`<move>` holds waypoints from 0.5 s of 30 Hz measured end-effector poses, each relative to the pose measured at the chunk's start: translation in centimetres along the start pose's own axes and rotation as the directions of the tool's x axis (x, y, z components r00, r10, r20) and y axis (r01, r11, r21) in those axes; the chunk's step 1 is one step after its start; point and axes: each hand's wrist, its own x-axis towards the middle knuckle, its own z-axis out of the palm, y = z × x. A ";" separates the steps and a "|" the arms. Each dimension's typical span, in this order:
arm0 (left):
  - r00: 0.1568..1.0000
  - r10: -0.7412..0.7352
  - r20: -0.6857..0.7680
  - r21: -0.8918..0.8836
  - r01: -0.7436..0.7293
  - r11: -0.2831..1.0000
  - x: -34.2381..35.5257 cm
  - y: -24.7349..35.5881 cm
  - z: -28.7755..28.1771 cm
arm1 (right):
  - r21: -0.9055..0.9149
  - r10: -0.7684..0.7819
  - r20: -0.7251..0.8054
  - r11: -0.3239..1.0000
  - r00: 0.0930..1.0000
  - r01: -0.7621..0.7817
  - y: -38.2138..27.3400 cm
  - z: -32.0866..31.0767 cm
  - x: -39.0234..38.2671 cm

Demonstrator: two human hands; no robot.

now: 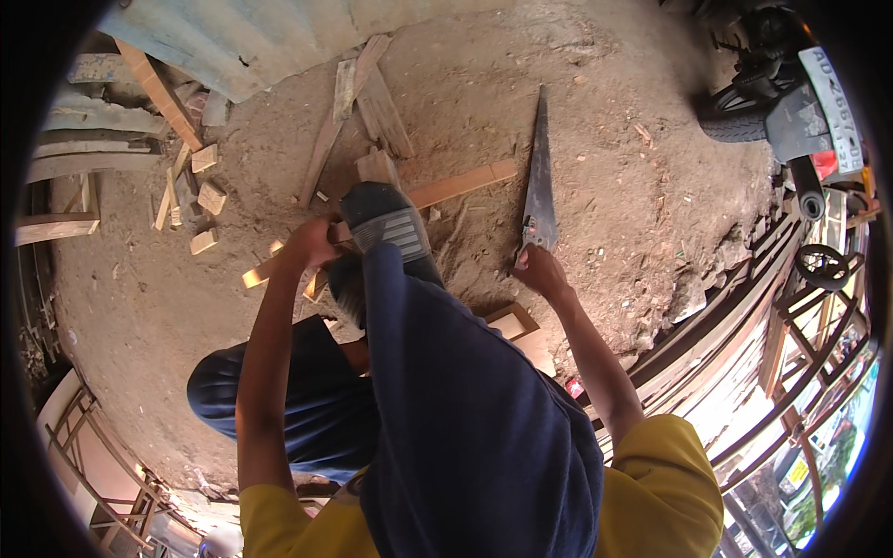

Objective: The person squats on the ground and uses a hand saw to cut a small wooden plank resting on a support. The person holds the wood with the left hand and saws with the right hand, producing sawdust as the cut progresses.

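My right hand [542, 271] is closed on the handle end of a hand saw [539, 172]. Its dark, tapering blade points away from me over the dirt, apart from the wood. A narrow wooden plank [465, 183] lies crosswise under my shoe [386, 223], which presses on it. Left of the shoe my left hand [313, 245] is closed round the plank, whose end [256, 276] sticks out past the hand. The shoe and fingers hide the plank's middle. Just beyond the shoe, a wood block [377, 169] shows partly under the plank.
Loose boards [379, 110] lie beyond my foot. Several short offcuts [212, 197] are scattered at the left, near a corrugated metal sheet [307, 42]. A motorcycle [791, 112] stands at the far right, above stacked timber [716, 321]. A small wooden frame [512, 323] lies beside my right knee.
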 end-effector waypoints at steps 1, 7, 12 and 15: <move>1.000 -0.021 0.017 -0.032 0.021 0.999 0.1 -0.1 -0.1 | -0.035 0.020 0.116 0.999 0.993 -0.016 -0.3 0.1 -1.6; 0.995 0.031 -0.097 0.085 -0.023 0.996 -0.1 2.2 0.4 | -0.138 0.031 -0.037 0.990 0.999 -0.036 0.9 4.4 -3.6; 0.992 0.052 -0.114 0.135 -0.036 0.990 -0.5 3.0 -0.1 | -0.150 0.002 -0.147 0.988 0.989 -0.024 1.9 4.6 -1.5; 0.998 -0.060 0.023 0.094 0.058 0.994 0.3 2.8 -0.5 | -0.268 -0.098 -0.299 0.963 0.949 0.015 2.5 5.5 -0.7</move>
